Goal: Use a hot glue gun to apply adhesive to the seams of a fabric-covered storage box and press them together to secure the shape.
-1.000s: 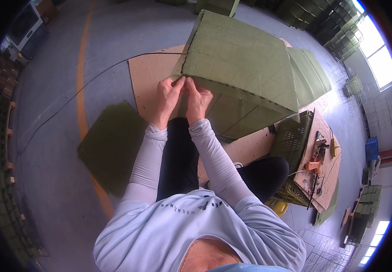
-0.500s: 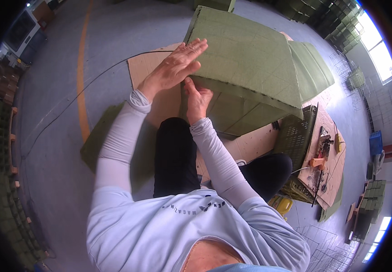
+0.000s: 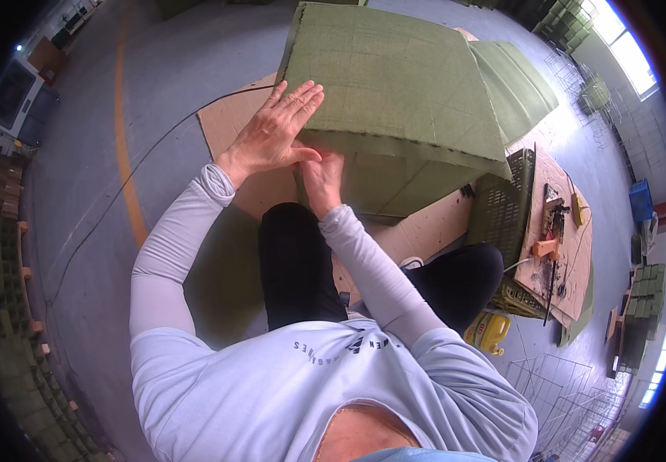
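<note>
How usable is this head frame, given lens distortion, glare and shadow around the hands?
Head view: strong fisheye bending, so the green fabric-covered block bulges and the orange floor line curves; black vignette rings the rim. The windows at upper right are blown out. Left hand and right hand are sharp and evenly lit, with only a soft shadow on the block's front face beneath them.

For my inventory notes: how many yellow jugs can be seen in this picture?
1. The yellow jug stands on the floor at lower right, beside the person's knee and under the green crate. Others may be hidden behind it.
</note>
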Tool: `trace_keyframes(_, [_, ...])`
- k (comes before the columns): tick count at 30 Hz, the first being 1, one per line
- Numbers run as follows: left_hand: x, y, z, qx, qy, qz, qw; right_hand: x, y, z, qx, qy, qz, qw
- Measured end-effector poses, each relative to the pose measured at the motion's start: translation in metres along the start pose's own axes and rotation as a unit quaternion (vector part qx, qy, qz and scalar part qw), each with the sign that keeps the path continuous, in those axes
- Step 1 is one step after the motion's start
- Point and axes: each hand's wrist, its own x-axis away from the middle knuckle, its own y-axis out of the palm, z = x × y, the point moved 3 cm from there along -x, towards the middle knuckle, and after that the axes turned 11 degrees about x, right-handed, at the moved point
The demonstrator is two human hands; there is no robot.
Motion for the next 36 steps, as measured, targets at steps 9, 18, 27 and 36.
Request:
trace_keyframes(9, [0.003, -0.008, 0.003, -0.028, 0.011, 0.010, 0.999, -0.053, -0.058, -0.130, 0.417, -0.391, -0.013, 0.821])
trace_keyframes(18, [0.000, -0.001, 0.010, -0.029, -0.007, 0.062, 0.998, -0.062, -0.041, -0.079, 0.642, -0.448, -0.036, 0.621])
trace_keyframes(27, [-0.037, 0.005, 0.013, 0.018, -0.039, 0.051, 0.998, -0.058, -0.043, -0.072, 0.648, -0.454, -0.014, 0.611])
trace_keyframes(36, [-0.030, 0.013, 0.019, -0.080, -0.036, 0.041, 0.995, -0.075, -0.101, -0.105, 0.598, -0.449, -0.190, 0.636])
